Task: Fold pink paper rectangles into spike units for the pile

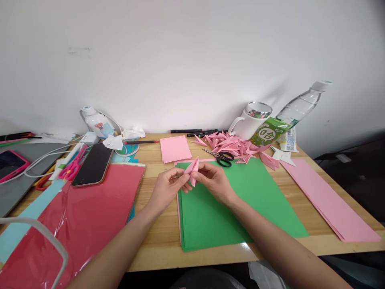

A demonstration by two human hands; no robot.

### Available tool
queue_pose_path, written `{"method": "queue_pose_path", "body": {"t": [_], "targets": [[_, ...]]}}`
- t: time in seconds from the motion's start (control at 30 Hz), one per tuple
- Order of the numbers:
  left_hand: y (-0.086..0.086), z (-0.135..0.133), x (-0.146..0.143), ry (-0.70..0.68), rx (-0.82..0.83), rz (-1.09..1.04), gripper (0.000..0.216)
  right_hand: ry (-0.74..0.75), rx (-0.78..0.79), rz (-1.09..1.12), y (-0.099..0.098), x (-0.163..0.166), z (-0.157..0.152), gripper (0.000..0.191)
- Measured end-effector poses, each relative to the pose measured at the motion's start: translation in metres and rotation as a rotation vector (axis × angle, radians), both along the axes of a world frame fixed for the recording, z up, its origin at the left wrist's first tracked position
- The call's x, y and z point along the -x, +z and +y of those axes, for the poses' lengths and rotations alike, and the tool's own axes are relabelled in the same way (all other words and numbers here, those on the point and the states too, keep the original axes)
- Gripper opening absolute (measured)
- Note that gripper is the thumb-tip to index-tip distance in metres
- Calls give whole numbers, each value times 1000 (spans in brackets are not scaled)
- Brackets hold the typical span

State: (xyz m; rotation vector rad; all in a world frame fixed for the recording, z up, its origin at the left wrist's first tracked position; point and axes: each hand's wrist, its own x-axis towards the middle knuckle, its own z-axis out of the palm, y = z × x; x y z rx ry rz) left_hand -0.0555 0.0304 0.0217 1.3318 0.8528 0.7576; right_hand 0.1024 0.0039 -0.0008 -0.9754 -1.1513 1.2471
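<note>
A folded piece of pink paper (193,170), pointed at its top and bottom, is pinched between my two hands. My left hand (173,182) grips its left side with thumb and fingers. On the other side, my right hand (215,180) has its thumb and fingertips closed on the same piece. Both hands are above the left part of a stack of green paper (240,208). Behind them lies a stack of square pink paper (175,148). A heap of folded pink paper pieces (231,144) lies to the right of it, with black-handled scissors (225,159) at its front.
At the back right stand a white mug (249,122), a green carton (269,131) and a tilted water bottle (302,105). Long pink strips (331,200) lie at right. Leftward are red paper (99,216), a phone (94,164), pink scissors (73,164) and a white bottle (98,122).
</note>
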Motion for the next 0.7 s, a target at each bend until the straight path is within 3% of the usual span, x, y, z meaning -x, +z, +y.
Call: {"method": "queue_pose_path", "body": {"t": [0.13,0.37,0.47,0.6,0.7], "targets": [[-3,3,2,35,-63,47,27,107,-91,15,4,0,-1,20],[-13,0,0,260,-494,239,15,124,-42,3,7,1,0,23],[-11,-2,-1,223,-416,181,14,98,-60,-39,10,-1,0,22],[-3,0,-1,145,-137,26,24,87,-30,-112,11,-6,1,25],[-1,3,1,142,8,-85,32,153,46,-33,7,-6,1,29]]}}
